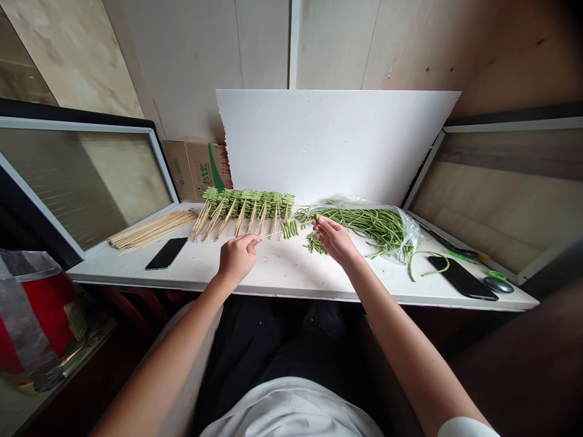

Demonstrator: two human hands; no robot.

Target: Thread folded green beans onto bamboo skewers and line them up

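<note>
Okay, reading from here: left fingers (pixel 255 241) pinch bamboo skewer (pixel 269 233); right hand (pixel 334 238) above cut beans (pixel 315 244), grip unclear.

Item: one head-worn camera, as I logged it, looked forward and down from above the person's white shirt (pixel 291 409), close over the left hand (pixel 237 261) and right hand (pixel 334 238), toward the white counter (pixel 291 273) and panelled wall (pixel 182 60) beyond.
</note>
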